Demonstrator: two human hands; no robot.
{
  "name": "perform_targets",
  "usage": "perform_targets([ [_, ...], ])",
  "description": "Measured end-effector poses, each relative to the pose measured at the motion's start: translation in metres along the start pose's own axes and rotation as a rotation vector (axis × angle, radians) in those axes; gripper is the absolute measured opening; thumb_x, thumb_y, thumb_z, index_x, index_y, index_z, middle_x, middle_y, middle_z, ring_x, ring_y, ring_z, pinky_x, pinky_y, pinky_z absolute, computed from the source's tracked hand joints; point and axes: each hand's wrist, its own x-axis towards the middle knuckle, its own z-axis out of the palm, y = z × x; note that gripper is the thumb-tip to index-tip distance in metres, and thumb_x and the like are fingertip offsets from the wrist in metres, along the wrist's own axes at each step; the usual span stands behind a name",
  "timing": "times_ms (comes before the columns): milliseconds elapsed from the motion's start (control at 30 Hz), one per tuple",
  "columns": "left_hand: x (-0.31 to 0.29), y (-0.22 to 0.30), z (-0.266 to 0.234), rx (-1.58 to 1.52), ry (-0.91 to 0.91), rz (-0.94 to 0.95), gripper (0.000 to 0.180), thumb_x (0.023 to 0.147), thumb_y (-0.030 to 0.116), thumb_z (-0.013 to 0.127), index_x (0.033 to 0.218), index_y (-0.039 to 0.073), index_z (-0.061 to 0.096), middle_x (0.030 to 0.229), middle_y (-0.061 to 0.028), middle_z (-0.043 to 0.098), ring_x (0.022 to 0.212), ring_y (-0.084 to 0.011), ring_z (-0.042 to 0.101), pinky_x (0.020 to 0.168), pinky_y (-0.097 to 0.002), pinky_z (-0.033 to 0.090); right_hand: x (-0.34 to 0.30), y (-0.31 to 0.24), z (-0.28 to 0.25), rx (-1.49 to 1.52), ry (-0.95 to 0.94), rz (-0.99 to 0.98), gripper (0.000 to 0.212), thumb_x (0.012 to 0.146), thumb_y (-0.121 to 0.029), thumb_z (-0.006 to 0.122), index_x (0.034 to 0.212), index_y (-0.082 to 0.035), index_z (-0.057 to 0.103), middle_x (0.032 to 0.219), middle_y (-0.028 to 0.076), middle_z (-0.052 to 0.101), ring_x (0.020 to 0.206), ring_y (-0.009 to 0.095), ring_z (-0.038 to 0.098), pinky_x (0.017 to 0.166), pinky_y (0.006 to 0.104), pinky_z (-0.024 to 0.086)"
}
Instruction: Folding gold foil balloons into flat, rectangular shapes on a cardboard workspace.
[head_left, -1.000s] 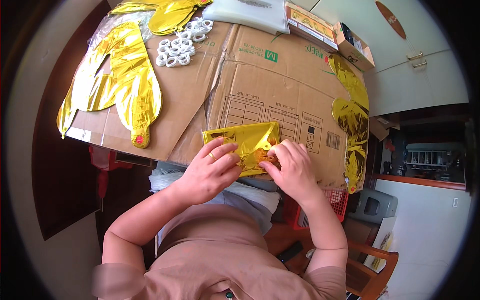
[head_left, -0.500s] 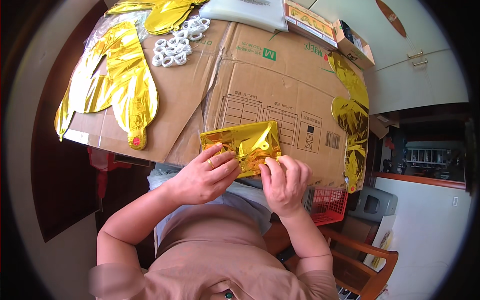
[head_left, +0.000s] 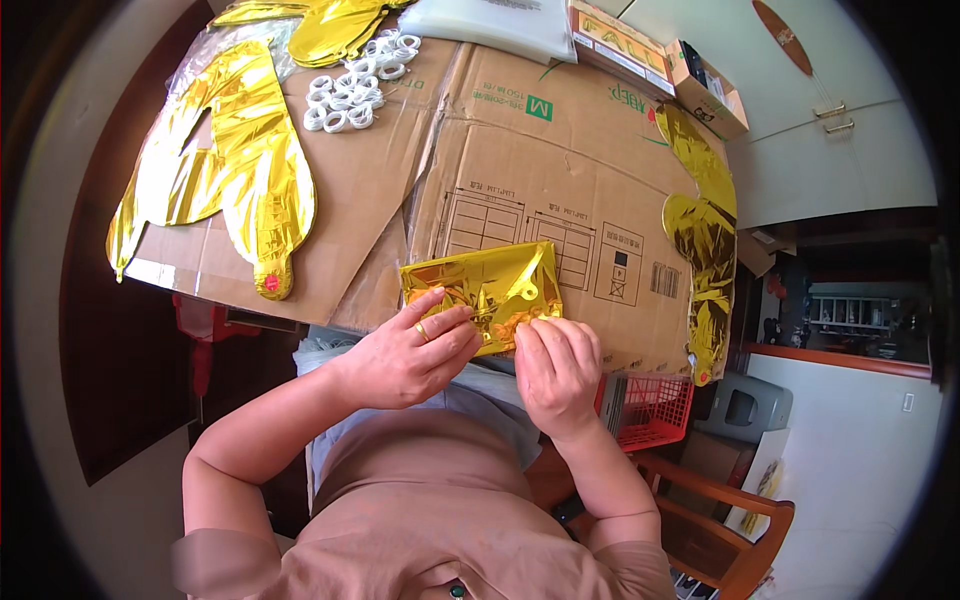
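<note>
Head view: pale room cupboards [head_left: 870, 165]; counter [head_left: 500, 140] topped with brown printed cardboard; wooden chair [head_left: 715, 488], lower right; gold foil packet [head_left: 500, 266], folded, at the counter's near edge. Left hand [head_left: 412, 352]: fingers resting on it, thumb hidden, grip cannot be told. Right hand [head_left: 556, 372]: grip pinched onto its near right part. Risk: hard pinching could tear thin foil; slack left pressure could let it slip.

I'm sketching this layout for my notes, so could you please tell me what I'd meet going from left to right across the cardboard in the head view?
Large gold foil shape → white coils → folded gold foil → narrow gold foil shape.
</note>
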Motion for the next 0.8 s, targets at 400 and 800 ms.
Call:
perform_targets([
  [400,-0.008,0.003,0.009,0.027,-0.047,-0.024,0.065,0.082,0.029,0.074,0.138,0.002,0.059,0.131,-0.0127,0.053,0.132,-0.0301,0.053,0.116,-0.0547,0.037,-0.029,-0.02,0.012,-0.071,-0.141,0.083,0.041,0.096,-0.01,0.061,0.135,0.002,0.06,0.14,0.026,0.057,0.129,0.041,0.056,0.106,0.0498,0.048],
  [800,-0.012,0.0,0.016,0.154,-0.059,0.009,0.052,0.089,0.024,0.059,0.139,0.009,0.061,0.13,-0.0096,0.055,0.132,-0.0276,0.052,0.117,-0.0524,0.036,-0.039,-0.015,0.018,-0.142,-0.178,0.096,0.043,0.099,-0.015,0.055,0.142,-0.01,0.059,0.146,0.019,0.055,0.132,0.037,0.054,0.107,0.0527,0.043],
])
